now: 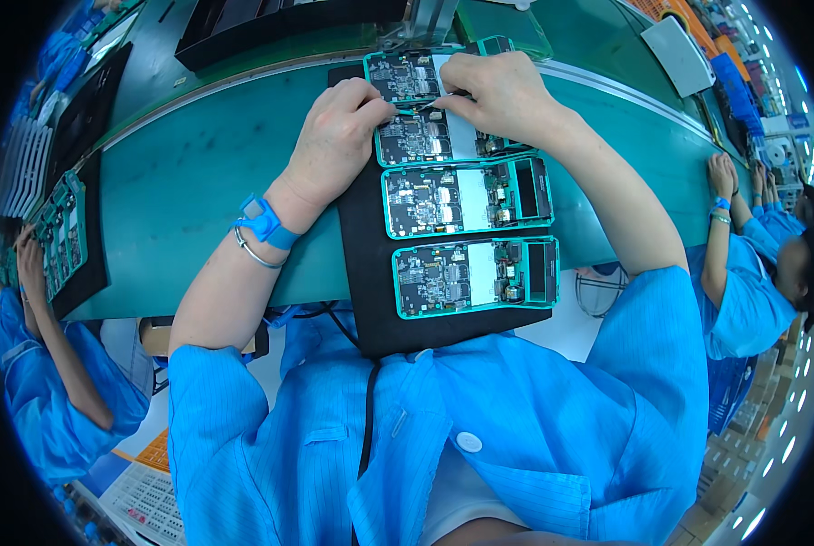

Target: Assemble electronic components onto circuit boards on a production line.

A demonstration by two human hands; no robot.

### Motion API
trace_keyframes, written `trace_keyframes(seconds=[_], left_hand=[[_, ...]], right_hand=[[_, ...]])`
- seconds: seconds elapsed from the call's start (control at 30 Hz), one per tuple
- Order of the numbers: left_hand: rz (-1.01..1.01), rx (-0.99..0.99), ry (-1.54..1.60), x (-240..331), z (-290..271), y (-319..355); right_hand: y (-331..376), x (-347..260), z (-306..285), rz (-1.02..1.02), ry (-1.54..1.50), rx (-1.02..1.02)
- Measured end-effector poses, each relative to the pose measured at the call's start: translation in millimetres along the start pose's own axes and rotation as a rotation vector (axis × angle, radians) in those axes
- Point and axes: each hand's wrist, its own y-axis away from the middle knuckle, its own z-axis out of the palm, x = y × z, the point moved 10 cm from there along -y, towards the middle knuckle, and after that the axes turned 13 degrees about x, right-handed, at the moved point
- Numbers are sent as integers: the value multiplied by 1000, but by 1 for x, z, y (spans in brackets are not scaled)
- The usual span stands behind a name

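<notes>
Several open electronic device housings, teal-edged with dark circuit boards inside, lie in a column on a black mat. The nearest housing and the one behind it are untouched. Over the edge between the two farthest housings, my left hand closes thumb and fingers at the left side of the second-farthest housing. My right hand is closed in a pinch just to the right, over the farthest housing. Something thin and pale shows between my fingertips, too small to name. A blue wrist strap circles my left wrist.
A green work surface carries the mat, with a metal rail along its far side. A black tray stands beyond. Co-workers sit left and right; one person's hand touches a teal housing. A black cord hangs down my front.
</notes>
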Motion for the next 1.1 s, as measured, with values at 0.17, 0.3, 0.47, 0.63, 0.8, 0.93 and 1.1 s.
trace_keyframes(seconds=[0.17,0.3,0.47,0.63,0.8,0.93,1.1], left_hand=[[-2,-1,-2,-1,0,0],[3,10,13,1,0,-1],[35,-18,5,0,2,-2],[116,-79,39,5,5,-6],[134,-112,56,8,5,-7],[77,-112,57,10,2,-5],[-139,15,157,31,-29,21]], right_hand=[[-4,-1,2,34,39,-100],[-2,6,9,96,55,-196],[-2,5,9,84,46,-183],[-4,3,7,64,28,-162],[-3,0,6,46,27,-161],[1,-3,-4,17,-7,-103],[23,-24,-44,50,-90,19]])
